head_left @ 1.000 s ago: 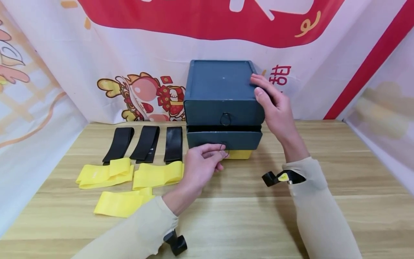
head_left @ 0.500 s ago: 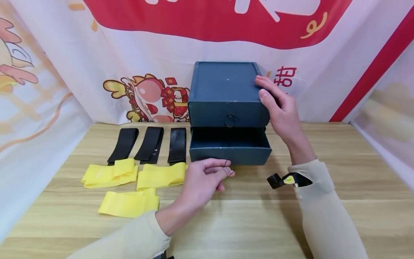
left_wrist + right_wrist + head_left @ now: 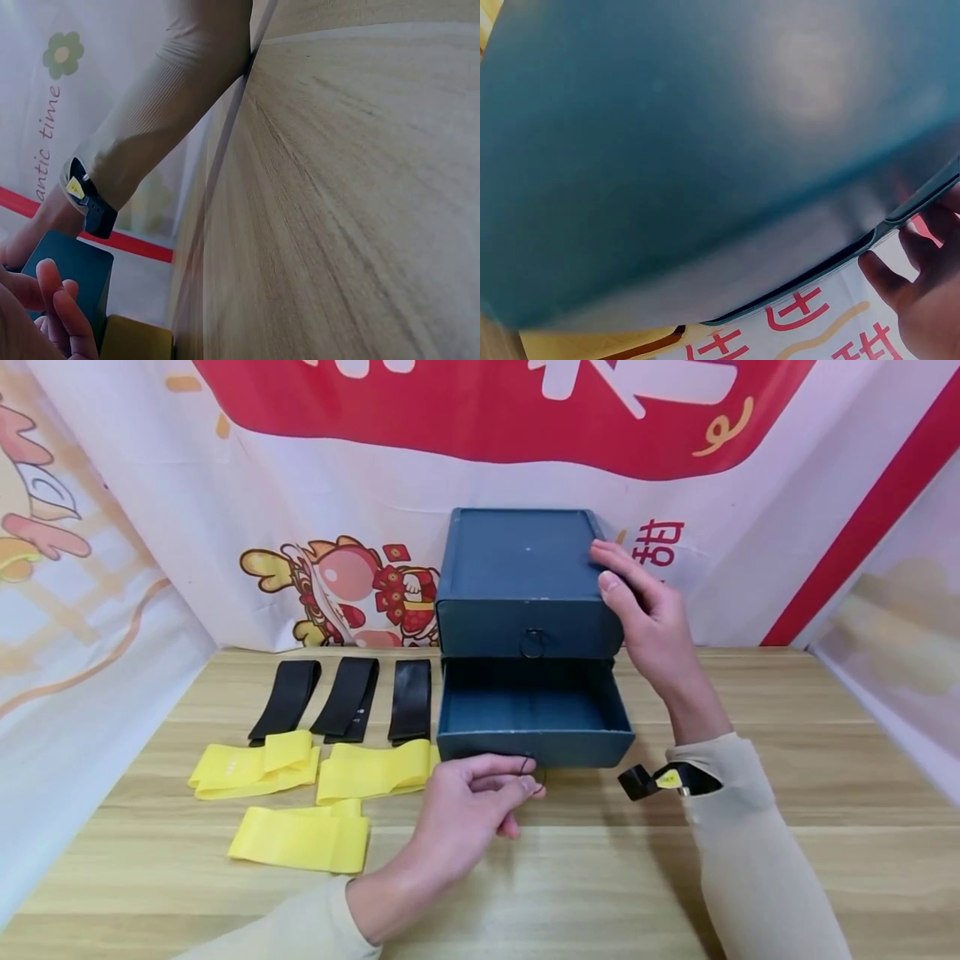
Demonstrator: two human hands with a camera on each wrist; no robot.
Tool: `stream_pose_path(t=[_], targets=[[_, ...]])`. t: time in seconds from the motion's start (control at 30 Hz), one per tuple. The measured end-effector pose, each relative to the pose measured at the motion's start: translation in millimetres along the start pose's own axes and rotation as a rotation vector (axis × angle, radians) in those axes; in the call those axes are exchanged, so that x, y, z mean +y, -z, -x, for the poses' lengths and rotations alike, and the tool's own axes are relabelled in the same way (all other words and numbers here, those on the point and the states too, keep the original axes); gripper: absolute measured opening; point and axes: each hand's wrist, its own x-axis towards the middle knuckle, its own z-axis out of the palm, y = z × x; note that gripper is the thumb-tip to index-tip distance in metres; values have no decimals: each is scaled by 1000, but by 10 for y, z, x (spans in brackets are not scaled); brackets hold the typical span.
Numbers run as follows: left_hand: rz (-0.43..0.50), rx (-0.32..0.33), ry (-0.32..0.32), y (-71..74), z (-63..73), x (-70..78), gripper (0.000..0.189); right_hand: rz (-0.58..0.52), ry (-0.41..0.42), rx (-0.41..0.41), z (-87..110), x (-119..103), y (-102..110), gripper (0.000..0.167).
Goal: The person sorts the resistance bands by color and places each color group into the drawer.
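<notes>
A dark blue drawer cabinet (image 3: 517, 560) stands against the back curtain. Its lower drawer (image 3: 585, 751) is pulled well out, and the inside shows bare. My left hand (image 3: 461, 814) pinches the black ring pull (image 3: 527, 761) on that drawer's front between thumb and fingers. At the cabinet's upper right side, my right hand (image 3: 651, 618) rests with fingers extended along the edge to steady contact; fingers (image 3: 885, 279) appear by the cabinet's edge in the right wrist view. The upper drawer (image 3: 487, 627), with its own ring (image 3: 533, 643), is closed. A yellow section (image 3: 135, 339) shows beneath in the left wrist view.
Left of the cabinet, black folded bands (image 3: 348, 697) lie in a row on the wooden table (image 3: 600, 885). Yellow folded bands (image 3: 300, 837) lie in front of them, close to my left forearm. Printed curtain (image 3: 360, 468) closes off the back and sides.
My left hand has drawn the lower drawer from slightly open to far out, toward me, by its ring. The right hand keeps its place on the cabinet.
</notes>
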Motion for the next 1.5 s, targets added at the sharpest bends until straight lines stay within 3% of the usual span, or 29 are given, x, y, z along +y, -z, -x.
stream_pose_path(t=[0.47,0.77,0.9,1.03,1.17,1.33,1.5], targets=[[10,-2,-11,13,6,-33,28,-1,9,-7,-7,17,7,48],[-28,-5,48,161,89,-7,36,1,2,-5,-4,14,16,48],[-74,31,52,346,188,45,35,-3,3,-6,-2,18,13,48],[-102,99,-6,598,278,69,33,-9,4,-6,-3,20,11,48],[-170,213,-93,893,255,72,33,-7,3,-6,-1,15,15,48],[-292,310,-203,1285,4,63,43,-11,7,-9,-4,14,15,49],[-370,320,-199,1583,-400,84,52,-19,4,-15,0,19,16,49]])
